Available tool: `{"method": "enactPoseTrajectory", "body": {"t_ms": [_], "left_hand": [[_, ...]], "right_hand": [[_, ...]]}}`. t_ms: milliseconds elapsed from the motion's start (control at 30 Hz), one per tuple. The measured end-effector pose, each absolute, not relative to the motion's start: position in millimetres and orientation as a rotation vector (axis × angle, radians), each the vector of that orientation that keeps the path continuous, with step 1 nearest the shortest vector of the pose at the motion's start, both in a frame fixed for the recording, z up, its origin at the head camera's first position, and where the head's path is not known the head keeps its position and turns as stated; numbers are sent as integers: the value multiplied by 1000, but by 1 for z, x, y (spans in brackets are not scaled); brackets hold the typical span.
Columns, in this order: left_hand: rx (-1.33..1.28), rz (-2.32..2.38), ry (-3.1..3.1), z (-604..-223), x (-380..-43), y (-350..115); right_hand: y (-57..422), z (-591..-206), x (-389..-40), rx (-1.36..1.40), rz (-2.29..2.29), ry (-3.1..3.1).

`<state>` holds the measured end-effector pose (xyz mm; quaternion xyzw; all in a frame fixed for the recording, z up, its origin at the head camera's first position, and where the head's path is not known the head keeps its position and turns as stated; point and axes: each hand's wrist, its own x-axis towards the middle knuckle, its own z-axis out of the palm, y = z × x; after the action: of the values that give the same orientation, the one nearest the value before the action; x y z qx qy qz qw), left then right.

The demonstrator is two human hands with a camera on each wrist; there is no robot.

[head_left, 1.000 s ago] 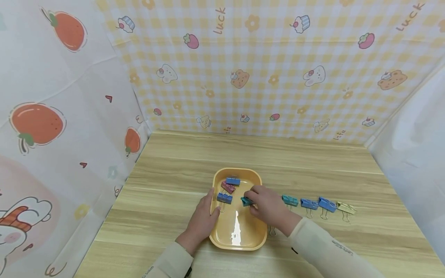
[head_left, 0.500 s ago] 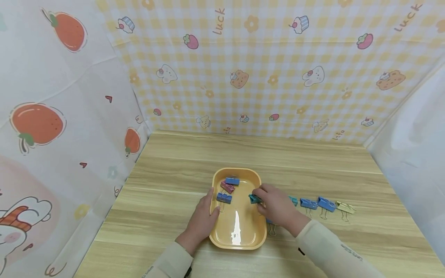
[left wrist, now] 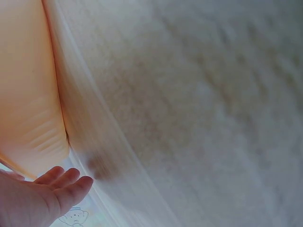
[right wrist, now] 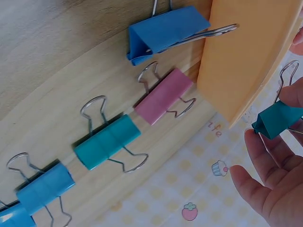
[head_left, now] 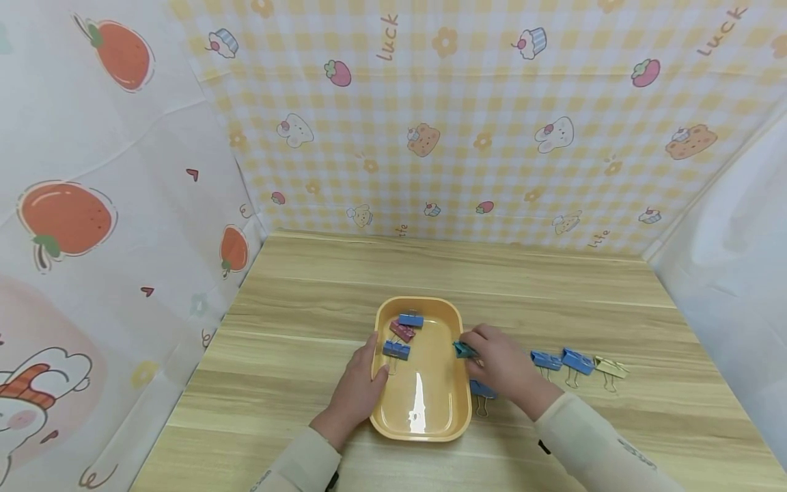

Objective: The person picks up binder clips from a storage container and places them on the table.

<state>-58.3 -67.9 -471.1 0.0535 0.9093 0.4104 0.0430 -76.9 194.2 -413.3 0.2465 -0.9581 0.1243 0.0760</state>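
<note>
Pinching a teal binder clip (head_left: 464,350) in the right hand (head_left: 504,365) by the right rim of the yellow tray (head_left: 396,406), can't tell if touching it. Gripping the tray's left side with the left hand (head_left: 353,391), thumb over the rim. Can see two blue clips (head_left: 396,350) and a dark pink clip (head_left: 402,331) inside, up toward the far left. Also spotting more clips (head_left: 578,362) lined up on the wood table (head_left: 307,287) to the right

Your left hand (head_left: 356,388) holds a yellow tray (head_left: 436,400). Near its right rim, your right hand (head_left: 503,363) pinches a teal binder clip (right wrist: 279,119).
</note>
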Motion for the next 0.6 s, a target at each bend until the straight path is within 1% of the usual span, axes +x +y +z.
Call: {"method": "enactPoseTrajectory", "body": {"t_ms": [600], "left_hand": [[148,1259,2756,-471,-59,-67]], "right_hand": [[213,-423,-70,640,343,-2913]]}}
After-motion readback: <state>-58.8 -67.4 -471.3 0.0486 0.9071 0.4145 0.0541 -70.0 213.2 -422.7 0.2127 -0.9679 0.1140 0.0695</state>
